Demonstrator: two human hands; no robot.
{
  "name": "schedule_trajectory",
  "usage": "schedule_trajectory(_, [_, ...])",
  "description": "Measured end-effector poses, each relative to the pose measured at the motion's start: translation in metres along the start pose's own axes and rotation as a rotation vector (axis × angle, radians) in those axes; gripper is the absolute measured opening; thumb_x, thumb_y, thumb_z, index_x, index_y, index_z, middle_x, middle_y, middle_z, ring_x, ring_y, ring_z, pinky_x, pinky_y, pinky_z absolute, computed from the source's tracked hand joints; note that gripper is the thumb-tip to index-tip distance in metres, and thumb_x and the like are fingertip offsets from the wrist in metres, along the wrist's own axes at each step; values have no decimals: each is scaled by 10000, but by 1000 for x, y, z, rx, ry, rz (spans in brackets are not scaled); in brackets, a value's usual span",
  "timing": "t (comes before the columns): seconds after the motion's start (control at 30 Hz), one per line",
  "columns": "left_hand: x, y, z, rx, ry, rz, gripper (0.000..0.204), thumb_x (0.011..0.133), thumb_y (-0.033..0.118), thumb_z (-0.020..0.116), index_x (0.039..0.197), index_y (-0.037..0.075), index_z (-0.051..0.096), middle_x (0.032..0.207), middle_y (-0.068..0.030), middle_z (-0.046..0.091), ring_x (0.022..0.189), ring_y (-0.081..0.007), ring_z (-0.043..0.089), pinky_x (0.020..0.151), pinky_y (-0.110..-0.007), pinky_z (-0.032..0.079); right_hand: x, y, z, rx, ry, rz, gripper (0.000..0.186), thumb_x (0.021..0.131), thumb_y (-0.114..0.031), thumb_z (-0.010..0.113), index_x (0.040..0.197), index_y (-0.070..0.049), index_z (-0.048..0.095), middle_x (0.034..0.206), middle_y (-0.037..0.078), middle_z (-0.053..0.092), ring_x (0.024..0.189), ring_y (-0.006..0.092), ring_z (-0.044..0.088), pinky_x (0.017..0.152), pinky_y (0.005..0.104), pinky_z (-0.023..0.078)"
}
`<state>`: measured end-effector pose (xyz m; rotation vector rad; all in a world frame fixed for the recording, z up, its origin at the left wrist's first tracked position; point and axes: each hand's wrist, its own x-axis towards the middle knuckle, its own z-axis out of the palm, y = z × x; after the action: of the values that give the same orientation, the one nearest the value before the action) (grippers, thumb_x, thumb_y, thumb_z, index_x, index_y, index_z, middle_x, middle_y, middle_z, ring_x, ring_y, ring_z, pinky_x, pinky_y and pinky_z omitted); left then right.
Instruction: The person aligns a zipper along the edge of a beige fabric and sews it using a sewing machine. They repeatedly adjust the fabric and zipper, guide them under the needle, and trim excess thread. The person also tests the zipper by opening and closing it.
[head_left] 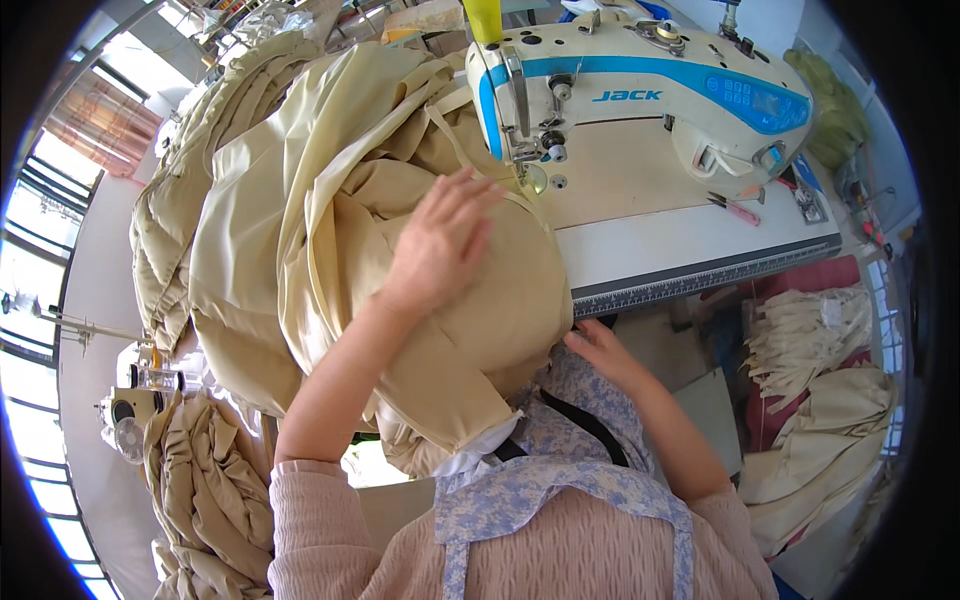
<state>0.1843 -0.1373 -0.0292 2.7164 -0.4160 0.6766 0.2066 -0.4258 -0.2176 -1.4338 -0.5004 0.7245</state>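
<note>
A large beige garment [510, 270] is bunched over the left part of the sewing table, its near edge hanging toward my lap. A narrow strip of it runs under the needle area of a white and blue sewing machine [640, 85]. My left hand [445, 235] rests on top of the cloth just left of the needle, its fingers stretched out and slightly blurred. Below the table's front edge, my right hand [600, 350] takes hold of the garment's right side. Its fingertips are partly hidden by the cloth.
Pink-handled snips [735, 208] lie right of the machine on the white tabletop [640, 240]. A ruler strip [700, 280] edges the table. Beige garments [205, 490] are heaped at the lower left. Cream strips [810, 340] and more cloth [825, 450] lie at the right.
</note>
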Motion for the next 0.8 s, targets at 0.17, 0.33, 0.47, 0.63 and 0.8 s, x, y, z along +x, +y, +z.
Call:
schedule_trajectory(0.17, [-100, 21, 26, 225, -353, 10, 568, 961, 389, 642, 1509, 305, 514, 1629, -48, 380, 1540, -366, 255, 1197, -694, 179, -37, -88, 1, 354, -111, 166, 350, 1095, -288, 517, 1131, 35, 647, 790, 136, 724, 714, 194, 709, 709, 315, 578])
schedule_trajectory(0.33, [-80, 30, 23, 99, -228, -34, 586, 889, 259, 737, 1449, 219, 569, 1479, -57, 539, 1468, -332, 396, 1203, -631, 260, -37, -134, 21, 547, -331, 94, 459, 1115, -343, 441, 1255, 58, 615, 1116, 238, 734, 986, 283, 745, 901, 368, 583])
schedule_trajectory(0.47, [-24, 55, 41, 43, -41, -93, 638, 847, 141, 738, 1447, 69, 532, 1443, -97, 566, 1394, -332, 492, 1174, -517, 392, -30, -109, 44, 739, -464, 38, 460, 1125, -327, 410, 1321, 47, 592, 1314, 258, 650, 1232, 291, 639, 1087, 399, 479])
schedule_trajectory(0.63, [-2, 17, 79, -13, 23, -93, 491, 839, 35, 679, 1326, 45, 628, 1328, -131, 649, 1216, -349, 612, 1032, -450, 503, -24, -116, 44, 372, -465, -123, 355, 1090, -233, 486, 1308, 8, 628, 1319, 196, 653, 1242, 277, 607, 1103, 393, 456])
schedule_trajectory(0.8, [9, 12, 68, -193, 39, -232, 387, 858, 0, 679, 1243, 40, 678, 1113, -139, 727, 988, -345, 698, 872, -388, 550, -2, -109, -9, -672, -381, -675, 243, 895, -35, 648, 1127, -44, 718, 1249, 118, 661, 1232, 297, 603, 1048, 388, 507])
